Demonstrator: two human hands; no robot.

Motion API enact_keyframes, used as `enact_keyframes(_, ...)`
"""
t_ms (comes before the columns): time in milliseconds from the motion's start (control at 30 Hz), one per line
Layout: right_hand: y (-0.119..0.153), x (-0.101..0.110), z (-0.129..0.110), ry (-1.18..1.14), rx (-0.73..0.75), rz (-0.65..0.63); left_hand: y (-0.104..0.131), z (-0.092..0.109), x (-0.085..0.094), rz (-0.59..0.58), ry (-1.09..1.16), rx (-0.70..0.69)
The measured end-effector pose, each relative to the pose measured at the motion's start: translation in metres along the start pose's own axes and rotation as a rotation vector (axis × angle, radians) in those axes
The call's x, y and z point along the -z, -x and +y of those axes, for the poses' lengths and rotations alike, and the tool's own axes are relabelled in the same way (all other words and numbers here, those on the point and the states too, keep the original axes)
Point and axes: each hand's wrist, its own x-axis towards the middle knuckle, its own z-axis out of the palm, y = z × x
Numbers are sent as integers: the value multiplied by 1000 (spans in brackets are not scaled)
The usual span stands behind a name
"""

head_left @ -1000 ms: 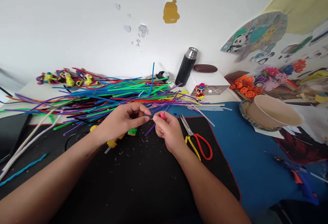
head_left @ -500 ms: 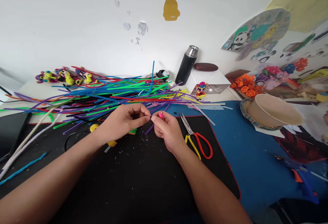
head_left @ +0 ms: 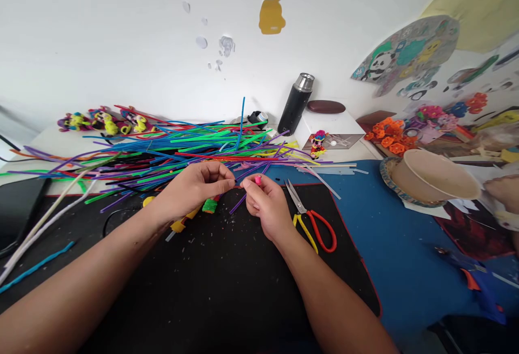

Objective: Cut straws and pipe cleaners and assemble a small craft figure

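My left hand (head_left: 200,187) is closed in a pinch over the black mat, and whatever lies between thumb and forefinger is too small to make out. Just to its right, my right hand (head_left: 263,197) has its fingers curled around a small pink piece (head_left: 258,180), whose end sticks up above the forefinger. The two sets of fingertips are close together with a narrow gap. Under my left hand lie a green fuzzy piece (head_left: 210,206) and a yellow piece (head_left: 178,226), partly covered. Scissors (head_left: 302,213) with red and yellow handles rest right of my right hand.
Behind my hands spreads a heap of coloured pipe cleaners (head_left: 194,143). A black flask (head_left: 297,104) and a white box (head_left: 324,127) stand at the back. On the right are a bowl (head_left: 438,178), a blue glue gun (head_left: 478,278) and another person's hand (head_left: 505,192).
My fingertips have moved slightly apart, the left hand to the left and the right hand to the right. More of the green piece shows. Another person's hand has appeared at the right edge.
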Motion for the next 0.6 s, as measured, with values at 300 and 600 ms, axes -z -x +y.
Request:
enact_keyframes(300, -1, 2, 5, 38, 18, -25, 0, -2, -1, 1, -30, -5)
enact_keyframes(600, 0, 3, 7, 109, 46, -35, 0, -5, -2, -41, -35, 1)
